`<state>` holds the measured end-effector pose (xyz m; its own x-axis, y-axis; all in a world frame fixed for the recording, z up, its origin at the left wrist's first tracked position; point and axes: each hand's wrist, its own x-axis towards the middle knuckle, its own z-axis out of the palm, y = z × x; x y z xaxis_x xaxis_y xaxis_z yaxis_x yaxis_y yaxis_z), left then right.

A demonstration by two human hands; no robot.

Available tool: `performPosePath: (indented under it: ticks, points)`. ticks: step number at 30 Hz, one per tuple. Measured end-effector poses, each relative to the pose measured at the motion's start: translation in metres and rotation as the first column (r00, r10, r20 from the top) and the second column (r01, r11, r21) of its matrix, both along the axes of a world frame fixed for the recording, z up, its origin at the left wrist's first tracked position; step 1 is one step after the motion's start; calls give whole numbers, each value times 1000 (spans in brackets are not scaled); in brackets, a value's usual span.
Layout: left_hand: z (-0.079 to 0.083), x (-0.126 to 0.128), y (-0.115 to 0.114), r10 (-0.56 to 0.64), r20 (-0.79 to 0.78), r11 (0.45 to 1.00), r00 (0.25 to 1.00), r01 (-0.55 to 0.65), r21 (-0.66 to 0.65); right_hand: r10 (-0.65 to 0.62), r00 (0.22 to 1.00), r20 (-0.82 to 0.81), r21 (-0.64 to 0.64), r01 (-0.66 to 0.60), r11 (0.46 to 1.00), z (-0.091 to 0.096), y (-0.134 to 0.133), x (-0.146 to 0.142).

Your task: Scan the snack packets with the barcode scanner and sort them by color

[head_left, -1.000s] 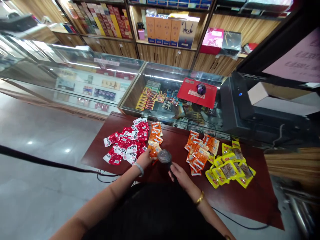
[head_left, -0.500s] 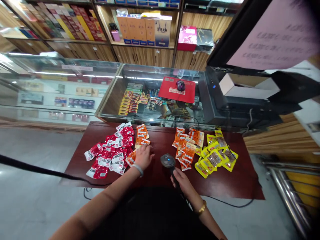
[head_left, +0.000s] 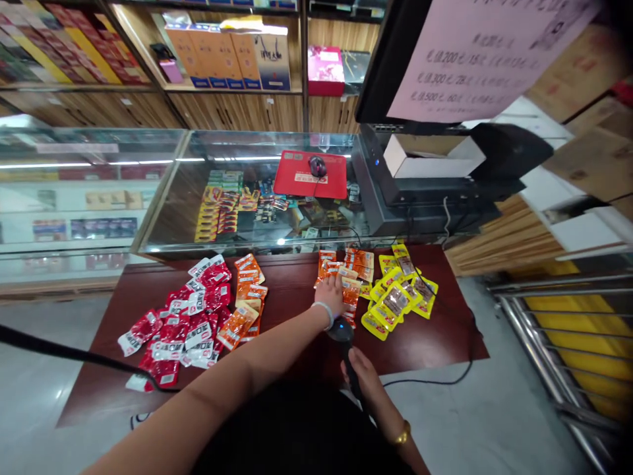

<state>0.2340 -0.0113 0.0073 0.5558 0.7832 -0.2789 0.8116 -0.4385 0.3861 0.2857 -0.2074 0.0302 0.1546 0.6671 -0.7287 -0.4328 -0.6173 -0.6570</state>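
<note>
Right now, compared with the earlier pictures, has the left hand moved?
Yes. Against the table, the left hand has gone rightward, from the left orange packets to the right orange packets.

Scanner (head_left: 341,331): dark, handheld, small blue light on rounded head, handle sloping back toward the person, gripped in right hand (head_left: 364,373), head just below the left wrist. Right orange packets (head_left: 352,290): small, flat, shiny, pale label patches, overlapping in a loose pile on the desk (head_left: 291,284), partly covered by left hand (head_left: 330,295); can't tell if one is pinched. Left orange packets (head_left: 250,290): same kind, overlapping in an uneven column farther left on desk, nearest one lying askew, pale at its top end.
</note>
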Motion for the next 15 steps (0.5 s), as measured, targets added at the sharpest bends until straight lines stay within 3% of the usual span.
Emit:
performPosePath:
  ticks: [5,8,11,15]
  points:
    - [-6,-8,1,-2,-12,1000,1000,2,-23,-24,1000,-1,3,24,1000,-3,-8,3]
    - [-3,-21,2,25,17,993,1000,-22,-119,-24,1000,-11,3,24,1000,-1,-7,3]
    - [-2,-40,0,172,85,938,982,-137,-318,-7,1000,-25,0,7,1000,2,-2,4]
    - [-7,-78,-9,424,209,829,881,-284,-482,21,999,-24,40,-20,999,11,9,2]
